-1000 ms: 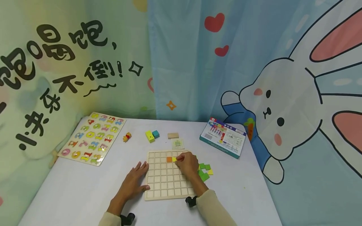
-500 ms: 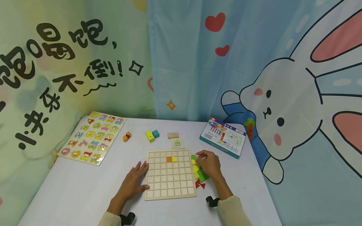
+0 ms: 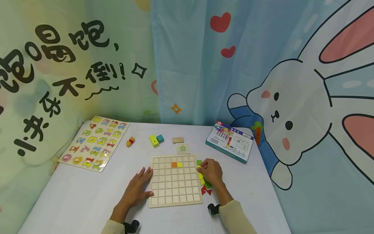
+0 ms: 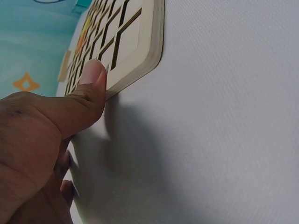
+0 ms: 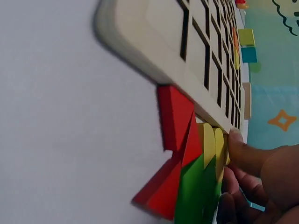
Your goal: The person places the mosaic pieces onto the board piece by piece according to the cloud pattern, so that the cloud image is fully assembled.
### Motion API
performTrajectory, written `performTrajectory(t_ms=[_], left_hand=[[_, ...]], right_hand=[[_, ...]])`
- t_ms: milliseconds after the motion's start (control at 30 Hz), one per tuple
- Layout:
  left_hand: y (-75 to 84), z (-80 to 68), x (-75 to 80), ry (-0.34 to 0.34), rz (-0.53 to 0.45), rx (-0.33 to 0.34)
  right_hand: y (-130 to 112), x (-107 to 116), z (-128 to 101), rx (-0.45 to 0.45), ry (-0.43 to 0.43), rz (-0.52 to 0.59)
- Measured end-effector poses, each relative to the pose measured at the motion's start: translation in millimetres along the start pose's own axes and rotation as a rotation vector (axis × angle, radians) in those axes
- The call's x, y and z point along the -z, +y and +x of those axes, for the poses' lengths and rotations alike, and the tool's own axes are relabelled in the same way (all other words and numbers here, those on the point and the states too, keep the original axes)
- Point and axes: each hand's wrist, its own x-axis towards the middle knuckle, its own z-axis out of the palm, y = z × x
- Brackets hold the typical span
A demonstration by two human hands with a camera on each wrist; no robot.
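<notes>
Right hand [image 3: 211, 171] drew nearer the board [image 3: 175, 180], fingers pinching yellow tile [image 5: 218, 148]; light, stiff, edge-grip best. Left hand [image 3: 139, 188] flat, steadying board.

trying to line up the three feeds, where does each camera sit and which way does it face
Head: worn on the head, looking forward and down at the table, wooden grid board, left hand and right hand, with both sleeves showing.
Left wrist: low beside the left hand, facing along the board's edge; the thumb rests against it.
Right wrist: low by the right hand, facing the red triangle pieces and the yellow and green pieces; the fingers touch the pile.
Shared: all three views show the grid board.
</notes>
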Motion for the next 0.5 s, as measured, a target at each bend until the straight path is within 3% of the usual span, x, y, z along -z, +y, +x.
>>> performTrajectory(t_ms=[267, 500], left_hand=[[0.4, -0.4, -1.6, -0.001, -0.005, 0.003], [-1.5, 0.4, -1.0, 0.004, -0.009, -0.006]], right_hand=[[-4, -1, -3, -0.046, 0.002, 0.028], [-17, -5, -7, 0.072, 0.046, 0.141]])
